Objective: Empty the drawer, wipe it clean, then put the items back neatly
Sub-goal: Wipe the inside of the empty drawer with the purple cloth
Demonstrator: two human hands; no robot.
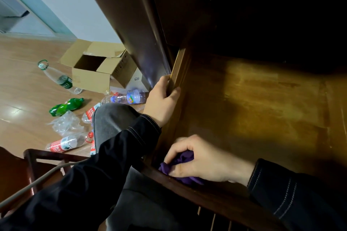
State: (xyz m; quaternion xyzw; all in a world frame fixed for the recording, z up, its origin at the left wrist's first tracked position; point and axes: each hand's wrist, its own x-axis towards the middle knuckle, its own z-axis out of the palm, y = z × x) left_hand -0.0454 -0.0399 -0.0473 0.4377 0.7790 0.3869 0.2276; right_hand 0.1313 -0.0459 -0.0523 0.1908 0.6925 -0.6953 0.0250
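So, open wooden drawer (262, 108) fills the right half of the view, pulled out from a dark cabinet, its bottom bare and glossy, back part in shadow. Wooden floor (22, 88) on the left. Cardboard box (93, 73) sits open on the floor near the cabinet's corner. Person's knee in grey trousers (112, 118) is between the floor clutter and the drawer. Plastic bottles are scattered on the floor: clear bottle with green label (60, 78) lying beside the box, crushed green bottle (65, 107), bottle with purple label (129, 96) by the knee, red-label bottle (63, 144) nearer the camera, and crumpled clear plastic (65, 124) between them. Left hand (161, 103), dark sleeve, grips the drawer's left side wall, thumb on the inner face, fingers wrapped over the outer face. Right hand (202, 157) is in the drawer's near left corner, fingers curled around a bunched purple cloth (181, 157), pressing it down against the front wall.
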